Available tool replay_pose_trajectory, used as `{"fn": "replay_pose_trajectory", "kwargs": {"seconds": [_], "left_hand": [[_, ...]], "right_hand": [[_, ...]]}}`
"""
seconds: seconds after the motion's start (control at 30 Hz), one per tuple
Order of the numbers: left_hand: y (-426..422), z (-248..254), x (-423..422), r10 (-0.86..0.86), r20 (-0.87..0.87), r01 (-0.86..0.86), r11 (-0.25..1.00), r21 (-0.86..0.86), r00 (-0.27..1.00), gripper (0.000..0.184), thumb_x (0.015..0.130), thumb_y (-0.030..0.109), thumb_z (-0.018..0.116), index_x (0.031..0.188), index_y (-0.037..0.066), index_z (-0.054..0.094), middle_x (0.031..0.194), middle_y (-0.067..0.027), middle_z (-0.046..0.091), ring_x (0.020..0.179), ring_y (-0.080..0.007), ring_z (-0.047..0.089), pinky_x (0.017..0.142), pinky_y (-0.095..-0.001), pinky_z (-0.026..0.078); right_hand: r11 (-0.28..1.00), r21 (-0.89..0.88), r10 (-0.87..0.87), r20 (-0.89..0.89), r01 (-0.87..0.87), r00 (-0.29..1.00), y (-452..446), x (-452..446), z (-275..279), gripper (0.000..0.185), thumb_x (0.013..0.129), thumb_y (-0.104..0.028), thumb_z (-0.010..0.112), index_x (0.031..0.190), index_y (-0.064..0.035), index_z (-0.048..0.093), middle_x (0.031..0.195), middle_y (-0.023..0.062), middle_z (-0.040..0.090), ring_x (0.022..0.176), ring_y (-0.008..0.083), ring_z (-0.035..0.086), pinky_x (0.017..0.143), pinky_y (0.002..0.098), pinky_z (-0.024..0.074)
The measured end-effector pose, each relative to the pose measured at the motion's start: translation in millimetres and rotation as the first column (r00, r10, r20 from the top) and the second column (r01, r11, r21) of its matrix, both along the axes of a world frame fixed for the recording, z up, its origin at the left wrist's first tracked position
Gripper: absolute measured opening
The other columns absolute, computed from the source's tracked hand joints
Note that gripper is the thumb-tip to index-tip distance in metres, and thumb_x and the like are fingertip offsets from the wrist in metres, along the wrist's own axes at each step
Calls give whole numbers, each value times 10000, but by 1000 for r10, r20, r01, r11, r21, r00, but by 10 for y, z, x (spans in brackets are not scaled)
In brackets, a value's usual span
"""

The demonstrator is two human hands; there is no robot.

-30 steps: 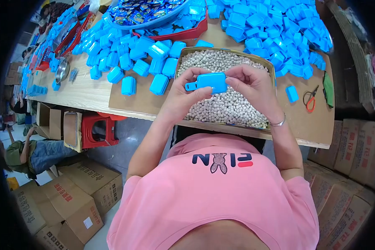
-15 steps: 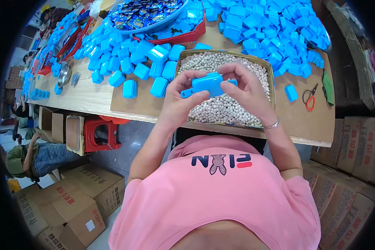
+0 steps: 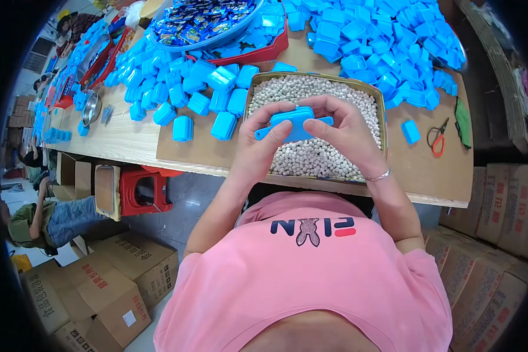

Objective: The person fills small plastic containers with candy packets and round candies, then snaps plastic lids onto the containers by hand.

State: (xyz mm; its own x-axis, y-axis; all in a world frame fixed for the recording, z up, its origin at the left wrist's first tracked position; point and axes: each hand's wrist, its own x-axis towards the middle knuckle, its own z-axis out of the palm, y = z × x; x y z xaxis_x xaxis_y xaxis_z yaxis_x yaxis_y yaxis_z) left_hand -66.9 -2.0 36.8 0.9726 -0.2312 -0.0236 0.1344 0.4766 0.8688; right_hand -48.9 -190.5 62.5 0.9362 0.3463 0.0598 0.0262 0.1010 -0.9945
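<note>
Both hands grip one small blue plastic box (image 3: 299,128), held above a rectangular tray (image 3: 383,126) of whitish, pea-like round pieces (image 3: 317,159). A flat blue strip with a hole at its end sticks out on either side of the box. My left hand (image 3: 259,138) is closed on the left end, its thumb pressed on the near face. On the right end, my right hand (image 3: 347,130) is closed in the same way, thumb beside the other one. The fingertips behind the box are partly hidden.
Closed blue boxes (image 3: 223,126) are heaped left of the tray; open blue boxes (image 3: 387,47) are piled at the back right. A basin of shiny blue packets (image 3: 202,23) stands behind. Orange-handled scissors (image 3: 436,139) lie at right. Cartons (image 3: 108,287) stand on the floor.
The box has turned in my hands, so both strip ends now show more level. My right thumb has shifted left onto the box's near face.
</note>
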Motion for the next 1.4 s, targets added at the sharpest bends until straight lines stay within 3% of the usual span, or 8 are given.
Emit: {"fn": "replay_pose_trajectory", "kwargs": {"seconds": [0.17, 0.33, 0.47, 0.63, 0.8, 1.17, 1.33, 1.4], "left_hand": [[-50, -19, -20, 44, 121, -63, 985, 158, 992, 326, 881, 87, 665, 1190, 25, 582, 1102, -91, 608, 967, -170, 569, 863, -328, 491], [-198, 83, -3, 223, 45, -223, 975, -9, 974, 352, 857, 98, 670, 1187, 14, 581, 1101, -79, 609, 978, -184, 563, 880, -333, 465], [-80, 202, 74, 64, 583, -470, 665, 580, 810, 403, 824, 104, 672, 1206, 20, 575, 1165, -94, 581, 999, -213, 555, 878, -318, 441], [-129, 61, 206, -163, 336, -86, 783, 616, 928, 484, 820, 72, 629, 1294, 55, 535, 1278, -100, 511, 1124, -224, 507, 960, -325, 389], [-71, -8, 284, -211, 444, -39, 871, 490, 871, 433, 798, 118, 667, 1215, 36, 584, 1171, -112, 540, 979, -226, 540, 836, -327, 437], [-220, -21, 143, 0, 319, -127, 917, 377, 948, 450, 785, 101, 651, 1224, 41, 573, 1093, -99, 544, 930, -211, 534, 803, -303, 430], [-148, 2, 224, -46, 221, -82, 838, 539, 974, 504, 761, 24, 555, 1264, 39, 554, 1164, -86, 560, 1008, -198, 546, 882, -310, 423], [-230, 29, 124, 204, 359, -357, 826, 436, 911, 461, 768, 43, 607, 1227, 35, 569, 1154, -90, 569, 995, -202, 556, 862, -312, 436]], "right_hand": [[1000, 2, 10, -81, -9, 997, -17, -39, 16, 391, 803, -57, 713, 1179, -14, 613, 1043, 92, 650, 859, 130, 591, 713, 231, 504], [991, 14, -130, 156, 130, 979, 109, -78, -154, 544, 777, -25, 715, 1287, -47, 529, 1068, 73, 621, 904, 153, 592, 819, 274, 493], [915, -291, -148, 401, 279, 904, 69, -77, -153, 619, 712, 9, 718, 1288, -48, 496, 1121, 84, 597, 936, 177, 590, 855, 293, 487], [919, -265, -162, 422, 292, 892, 208, -90, -132, 602, 656, 27, 721, 1219, -45, 519, 1104, 84, 591, 938, 187, 594, 867, 291, 486], [931, -212, -182, 439, 298, 880, 141, -126, -213, 579, 637, 42, 728, 1171, -50, 520, 1089, 79, 579, 938, 187, 592, 853, 291, 488], [915, -213, -183, 535, 341, 825, 223, -156, -249, 496, 649, 59, 701, 1092, -55, 510, 1053, 62, 558, 927, 173, 584, 849, 286, 490], [913, -200, -245, 430, 356, 869, 313, -104, -302, 476, 657, 69, 698, 1073, -59, 505, 1042, 62, 550, 915, 173, 578, 842, 278, 489], [945, -25, -308, 265, 326, 914, 258, -94, -265, 485, 659, 75, 704, 1080, -58, 502, 1040, 63, 551, 907, 175, 578, 830, 278, 490]]}}
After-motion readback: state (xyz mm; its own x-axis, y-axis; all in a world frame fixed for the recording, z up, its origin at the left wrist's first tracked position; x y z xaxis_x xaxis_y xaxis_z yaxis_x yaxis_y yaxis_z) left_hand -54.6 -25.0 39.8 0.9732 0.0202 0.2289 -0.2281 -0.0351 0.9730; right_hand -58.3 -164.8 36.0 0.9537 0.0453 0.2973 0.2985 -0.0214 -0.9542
